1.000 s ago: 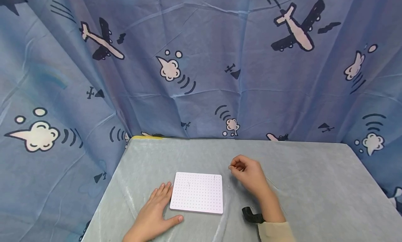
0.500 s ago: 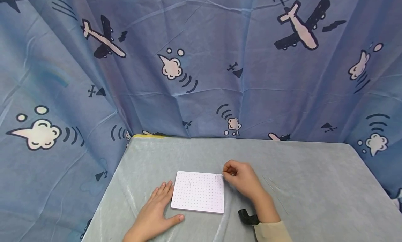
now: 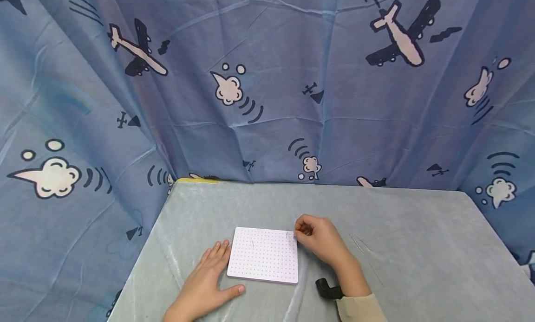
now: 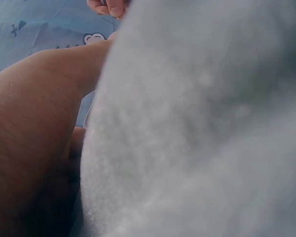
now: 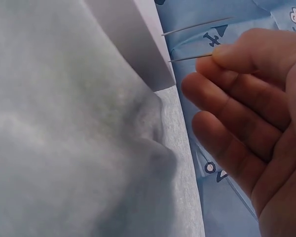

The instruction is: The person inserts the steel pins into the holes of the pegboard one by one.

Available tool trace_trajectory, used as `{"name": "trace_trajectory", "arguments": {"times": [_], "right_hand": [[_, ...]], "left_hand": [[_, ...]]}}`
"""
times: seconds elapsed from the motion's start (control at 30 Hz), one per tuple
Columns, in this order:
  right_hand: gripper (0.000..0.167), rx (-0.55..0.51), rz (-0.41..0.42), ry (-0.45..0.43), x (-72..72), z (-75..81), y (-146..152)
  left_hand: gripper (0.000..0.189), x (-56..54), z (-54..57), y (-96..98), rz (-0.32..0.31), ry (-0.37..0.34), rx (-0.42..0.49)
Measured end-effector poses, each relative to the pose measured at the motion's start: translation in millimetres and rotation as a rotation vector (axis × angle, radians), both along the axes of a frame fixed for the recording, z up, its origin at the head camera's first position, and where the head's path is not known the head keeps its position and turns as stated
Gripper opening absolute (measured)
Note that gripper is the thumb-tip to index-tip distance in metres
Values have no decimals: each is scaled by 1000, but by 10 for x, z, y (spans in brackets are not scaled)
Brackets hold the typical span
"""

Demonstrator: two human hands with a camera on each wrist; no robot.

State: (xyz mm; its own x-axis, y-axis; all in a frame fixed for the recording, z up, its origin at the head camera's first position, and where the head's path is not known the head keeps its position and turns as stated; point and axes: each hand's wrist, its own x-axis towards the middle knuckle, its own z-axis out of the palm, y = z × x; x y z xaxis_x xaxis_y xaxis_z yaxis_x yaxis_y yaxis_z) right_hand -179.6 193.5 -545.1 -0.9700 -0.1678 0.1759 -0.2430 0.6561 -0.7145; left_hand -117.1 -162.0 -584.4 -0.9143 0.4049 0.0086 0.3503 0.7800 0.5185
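Observation:
A white pegboard (image 3: 263, 259) with rows of small holes lies flat on the table. My left hand (image 3: 205, 280) lies flat, fingers spread, its fingertips at the board's left edge. My right hand (image 3: 319, 241) is at the far right corner. In the right wrist view, its thumb and index finger pinch a thin needle (image 5: 190, 58), whose tip meets the board; whether it is in a hole I cannot tell. Beside it, another needle (image 5: 197, 25) stands up from the board. A further thin needle (image 3: 252, 244) stands farther left on the board.
Several thin needles lie on the grey-covered table right of my right hand, among them a twisted-looking one (image 3: 357, 244) and a long one (image 3: 376, 273). A black wrist mount (image 3: 328, 290) sits at my right wrist. A blue printed curtain (image 3: 267, 104) hangs behind the table.
My right hand has moved left and slightly nearer, from beside the board to its far right corner. The loose needles on the table show more fully. My left hand has stayed in place.

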Motion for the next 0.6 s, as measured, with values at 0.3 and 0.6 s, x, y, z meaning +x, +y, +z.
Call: {"name": "trace_trajectory", "arguments": {"times": [0.3,0.6], "right_hand": [[16,35,8,-17,-13,8,-10],[11,65,36,-67,-7,31,-23]], "left_hand": [[113,-20,1,6,0,-2,-2],[114,-12,-24,-4,-2,5,-19]]}}
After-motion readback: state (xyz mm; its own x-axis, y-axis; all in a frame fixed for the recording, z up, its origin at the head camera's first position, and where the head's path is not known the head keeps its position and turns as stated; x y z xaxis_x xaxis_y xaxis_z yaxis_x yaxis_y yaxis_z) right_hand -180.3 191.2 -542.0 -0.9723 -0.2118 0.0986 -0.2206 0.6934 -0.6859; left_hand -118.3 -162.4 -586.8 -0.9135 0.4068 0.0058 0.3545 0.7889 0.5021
